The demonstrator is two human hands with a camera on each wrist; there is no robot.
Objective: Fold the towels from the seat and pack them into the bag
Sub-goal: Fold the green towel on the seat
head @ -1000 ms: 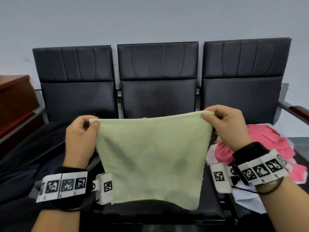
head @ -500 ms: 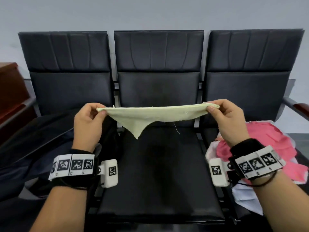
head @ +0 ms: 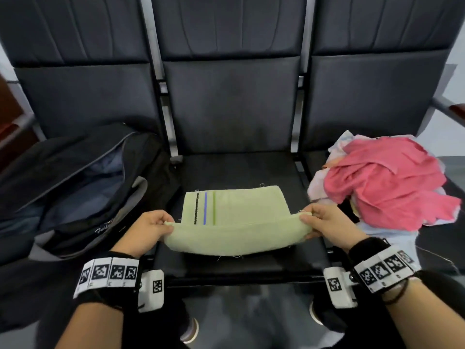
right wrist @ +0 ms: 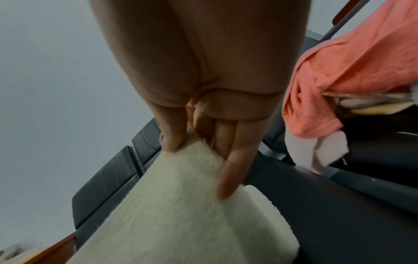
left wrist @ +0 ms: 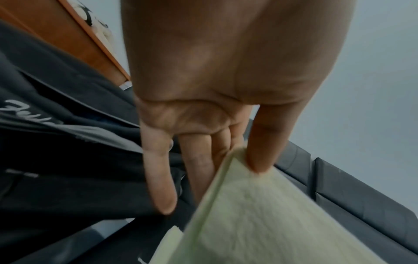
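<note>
**Green towel mid-fold on middle seat**

A row of three dark padded seats stood against a pale wall, the upholstery smooth and leathery. On the left seat lay a black fabric bag, unzipped and slumped, its mouth gaping with bluish lining showing. On the right seat sat the unfolded pile: a crumpled pink towel on top, white and pale pieces under it.

The green towel lay on the middle seat, soft terry, with three thin stripes near its left edge. The far part rested flat; the near edge was lifted in a shallow sagging roll. The left hand pinched the near left corner, thumb on top, fingers underneath and fairly straight. The right hand pinched the near right corner the same way.

Judged step: first fold, halving the towel. Next move likely called for carrying both corners forward together onto the far edge, keeping them level so the limp cloth didn't skew.
</note>
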